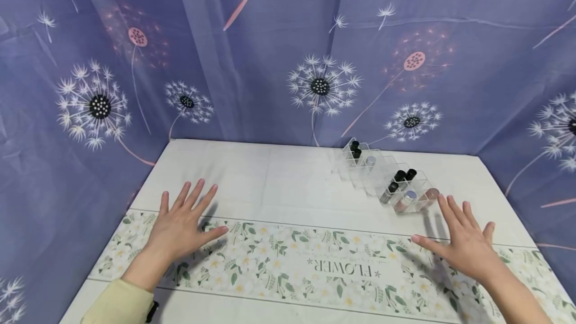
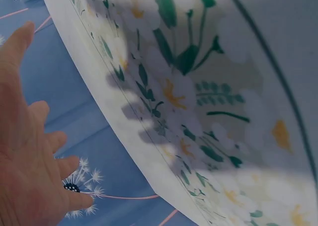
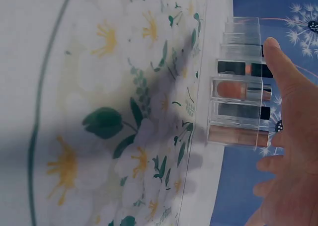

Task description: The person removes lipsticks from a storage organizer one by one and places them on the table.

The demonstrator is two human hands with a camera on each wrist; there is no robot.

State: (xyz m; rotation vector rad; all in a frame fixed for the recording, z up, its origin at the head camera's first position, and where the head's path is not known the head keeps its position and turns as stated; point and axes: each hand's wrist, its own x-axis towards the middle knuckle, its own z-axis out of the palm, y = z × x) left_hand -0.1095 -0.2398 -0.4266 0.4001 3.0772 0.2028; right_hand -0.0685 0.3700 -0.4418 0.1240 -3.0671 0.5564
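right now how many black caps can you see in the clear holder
5 black caps: two at the clear holder's far end, three grouped towards its near end. Others may be hidden.

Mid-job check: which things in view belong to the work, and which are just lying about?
Likely in the job:
Clear divided organizer, near the right hand
Capped tubes in its compartments

Just surroundings:
White tabletop
Floral band across it
Dandelion-print backdrop
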